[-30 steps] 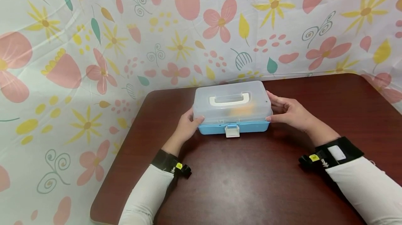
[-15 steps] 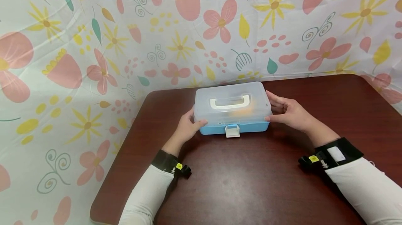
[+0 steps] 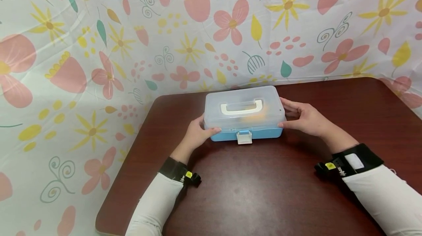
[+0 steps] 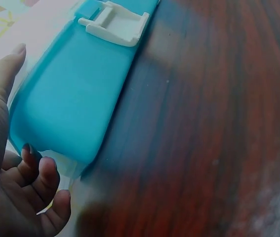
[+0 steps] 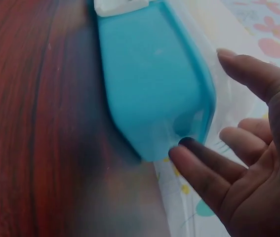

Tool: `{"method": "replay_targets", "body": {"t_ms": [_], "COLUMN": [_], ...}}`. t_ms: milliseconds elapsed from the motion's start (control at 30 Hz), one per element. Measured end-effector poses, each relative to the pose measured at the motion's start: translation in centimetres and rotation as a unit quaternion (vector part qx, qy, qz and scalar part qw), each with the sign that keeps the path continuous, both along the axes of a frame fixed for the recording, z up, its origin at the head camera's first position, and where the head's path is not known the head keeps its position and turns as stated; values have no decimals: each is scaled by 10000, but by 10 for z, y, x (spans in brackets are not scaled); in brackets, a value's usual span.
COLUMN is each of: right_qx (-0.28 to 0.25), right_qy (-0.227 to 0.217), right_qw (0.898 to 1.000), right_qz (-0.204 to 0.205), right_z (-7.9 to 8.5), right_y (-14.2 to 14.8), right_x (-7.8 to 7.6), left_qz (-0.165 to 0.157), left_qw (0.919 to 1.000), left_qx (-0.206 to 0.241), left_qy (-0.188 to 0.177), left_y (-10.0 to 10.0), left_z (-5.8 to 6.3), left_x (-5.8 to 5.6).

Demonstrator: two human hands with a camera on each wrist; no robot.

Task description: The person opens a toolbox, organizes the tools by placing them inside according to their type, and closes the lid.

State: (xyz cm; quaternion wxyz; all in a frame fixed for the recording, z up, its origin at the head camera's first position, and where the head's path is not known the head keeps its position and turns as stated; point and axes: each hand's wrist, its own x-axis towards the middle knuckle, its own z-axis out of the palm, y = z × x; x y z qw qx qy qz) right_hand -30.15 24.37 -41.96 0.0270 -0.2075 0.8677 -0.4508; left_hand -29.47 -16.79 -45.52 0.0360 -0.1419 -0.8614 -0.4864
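Observation:
A toolbox [image 3: 227, 100] lies near the back of the table, with a cloudy clear lid, a white handle [image 3: 241, 111] and a light blue base [image 3: 265, 133]. Something orange shows dimly through the lid. At the front the white latch [image 3: 244, 139] sticks out from the base, released from the lid. My left hand [image 3: 196, 133] holds the left end, its thumb along the lid's front rim and its fingers bent at the end wall in the left wrist view. At the opposite end my right hand [image 3: 308, 120] grips with thumb on the front corner and fingers along the side.
The dark red-brown table [image 3: 244, 192] has rounded corners. Behind and to the left hangs a flower-print cloth [image 3: 115, 45], close to the table's back edge and the box. A black band with a small camera circles each wrist [image 3: 173, 169].
My left thumb has slid to the right along the box's front rim. The box has shifted very slightly rightward, and the right hand stays almost where it was.

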Motion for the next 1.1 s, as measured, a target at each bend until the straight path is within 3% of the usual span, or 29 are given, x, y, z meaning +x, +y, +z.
{"method": "replay_targets", "body": {"t_ms": [233, 333, 467, 533, 600, 700, 833, 967, 1100], "right_qx": [539, 332, -466, -895, -1275, -1712, -1836, -1417, -876], "right_qy": [258, 610, 1831, 2378, 2617, 2393, 1540, 611, 167], "right_qw": [9973, 9944, 9725, 9578, 9505, 9540, 9708, 9879, 9948], "right_qz": [-431, -802, -1363, -1346, -1083, -570, -69, 173, 503], "right_z": [17, 27, 38, 43, 46, 48, 44, 32, 20], "right_y": [-6, -12, -24, -30, -37, -48, -60, -68, -73], "right_x": [9, 20, 37, 46, 53, 63, 68, 65, 62], "left_qz": [73, 97, 93, 96, 95, 122, 117, 116, 123], "left_qw": [9999, 9999, 9998, 9997, 9997, 9997, 9997, 9997, 9996], "left_qx": [-50, -93, -169, -197, -205, -216, -200, -207, -237], "left_qy": [47, 27, 45, 59, 62, 57, 47, -22, -50], "left_y": [0, 0, 0, 0, 0, 0, 0, 0, 0], "left_z": [0, 0, 0, 1, 1, 1, 1, 1, 1], "left_x": [1, 1, 1, 0, 0, -1, -2, -1, 0]}}
